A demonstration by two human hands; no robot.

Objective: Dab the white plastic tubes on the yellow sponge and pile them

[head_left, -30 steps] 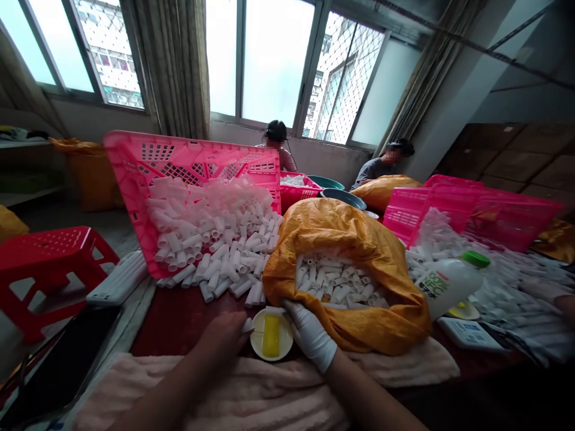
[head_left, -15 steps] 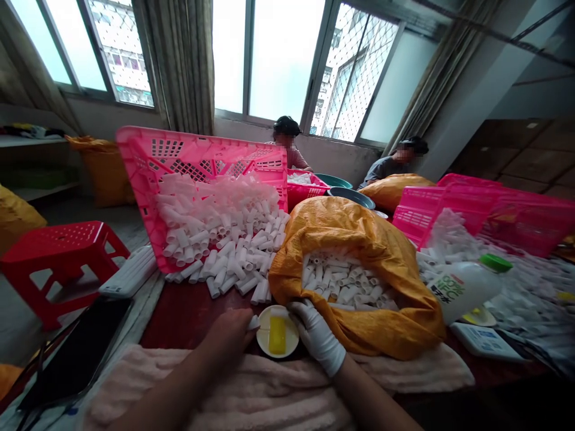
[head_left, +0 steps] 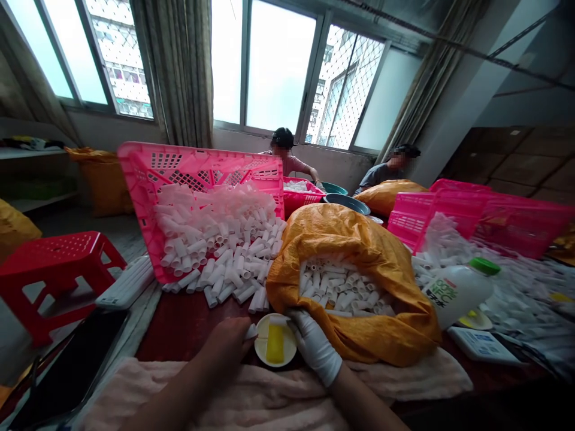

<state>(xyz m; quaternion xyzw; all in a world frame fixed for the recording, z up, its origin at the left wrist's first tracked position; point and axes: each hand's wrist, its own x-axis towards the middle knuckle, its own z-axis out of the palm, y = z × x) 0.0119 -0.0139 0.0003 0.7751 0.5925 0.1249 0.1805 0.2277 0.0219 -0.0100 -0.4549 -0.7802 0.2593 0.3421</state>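
My bare left hand point(head_left: 230, 342) is closed at the left of a small cream dish point(head_left: 259, 353), pinching a short white tube point(head_left: 251, 331) whose end points at the dish. In the dish lies a wet-looking yellow block point(head_left: 275, 346). On the dish's right side is my right hand point(head_left: 317, 346) in a white glove, fingers pressed together. A white tube-like piece point(head_left: 279, 321) reaches from its fingertips over the dish's far edge. Right behind that hand stands an open orange woven sack point(head_left: 350, 224) full of white tubes point(head_left: 335, 281).
A tipped pink crate point(head_left: 202, 157) spills white tubes onto the dark red table point(head_left: 173, 323). A pink towel point(head_left: 251, 395) lines the front edge. At right are a green-capped bottle point(head_left: 460, 293) and a white device point(head_left: 485, 345). Two people sit across, by pink crates and basins.
The view has tilted slightly, so the scene sits a little lower. Both hands stay beside the dish, nearly unmoved. A person across now reaches an arm toward the basin.
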